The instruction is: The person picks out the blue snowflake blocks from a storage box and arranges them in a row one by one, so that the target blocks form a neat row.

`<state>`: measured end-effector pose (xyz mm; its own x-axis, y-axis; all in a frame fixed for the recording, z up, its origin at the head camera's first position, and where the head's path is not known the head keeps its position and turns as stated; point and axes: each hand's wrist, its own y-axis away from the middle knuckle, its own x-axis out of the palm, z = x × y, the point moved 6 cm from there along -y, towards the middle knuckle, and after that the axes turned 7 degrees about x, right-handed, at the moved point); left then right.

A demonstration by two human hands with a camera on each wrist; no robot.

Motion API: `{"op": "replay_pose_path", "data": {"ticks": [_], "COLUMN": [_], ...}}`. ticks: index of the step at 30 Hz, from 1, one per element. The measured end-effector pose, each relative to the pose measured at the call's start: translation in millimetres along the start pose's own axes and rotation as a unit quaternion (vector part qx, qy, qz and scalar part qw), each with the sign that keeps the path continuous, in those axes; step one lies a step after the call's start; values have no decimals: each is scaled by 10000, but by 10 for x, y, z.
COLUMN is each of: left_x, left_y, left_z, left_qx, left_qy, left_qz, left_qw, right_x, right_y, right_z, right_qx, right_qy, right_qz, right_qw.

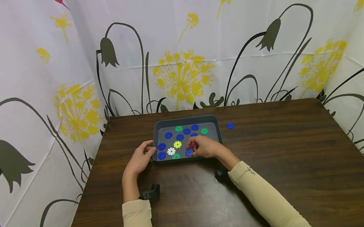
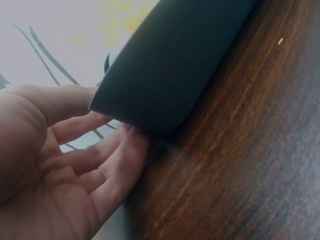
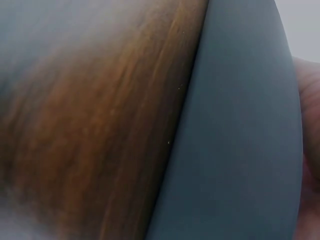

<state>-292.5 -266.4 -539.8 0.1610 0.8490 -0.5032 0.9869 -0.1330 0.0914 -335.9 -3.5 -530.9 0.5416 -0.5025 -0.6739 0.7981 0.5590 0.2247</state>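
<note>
A dark grey tray (image 1: 186,119) holds several notched plastic discs: blue discs (image 1: 168,135), green discs (image 1: 204,130), a yellow disc (image 1: 177,144) and a white disc (image 1: 171,151). At the tray's left side, my left hand (image 1: 140,158) grips the wall; the left wrist view shows the thumb at the rim and the fingers against the outside of the tray (image 2: 170,60). Inside the front right part, my right hand (image 1: 205,146) pinches a red disc (image 1: 192,145), partly covered by the fingers. In the right wrist view the tray wall (image 3: 235,125) hides most of that hand.
One blue disc (image 1: 230,126) lies on the brown wooden table (image 1: 291,153), just right of the tray. Behind the table hangs a white curtain (image 1: 172,24) with flower prints. A black wrist camera (image 1: 151,192) sits on the left wrist, close above the tabletop.
</note>
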Motion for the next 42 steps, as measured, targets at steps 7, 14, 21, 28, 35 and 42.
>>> {"op": "replay_pose_path", "data": {"ticks": [7,14,21,28,35,42], "left_x": [3,5,-26,-34,-23,-9], "left_y": [-8,-7,10,-3,-13,-7], "left_z": [-6,33,85,82,48,41], "left_qx": [63,45,40,61,77,128], "left_qy": [62,101,149,89,-5,69], "left_qz": [-52,-48,-15,-26,12,65], "left_qw": [9999,9999,9999,9999,10000,9999], "right_x": [-59,-157,-238,-387,-589,-803], "right_y": [11,51,127,247,405,536], "right_z": [-20,-49,-20,-26,-66,-146], "right_qx": [101,362,269,265,332,497], "right_qy": [-27,42,25,-314,-326,-169], "right_qz": [-354,-772,-969,-1233,-1620,-1997], "right_qw": [9993,9964,9949,9915,9857,9785]}}
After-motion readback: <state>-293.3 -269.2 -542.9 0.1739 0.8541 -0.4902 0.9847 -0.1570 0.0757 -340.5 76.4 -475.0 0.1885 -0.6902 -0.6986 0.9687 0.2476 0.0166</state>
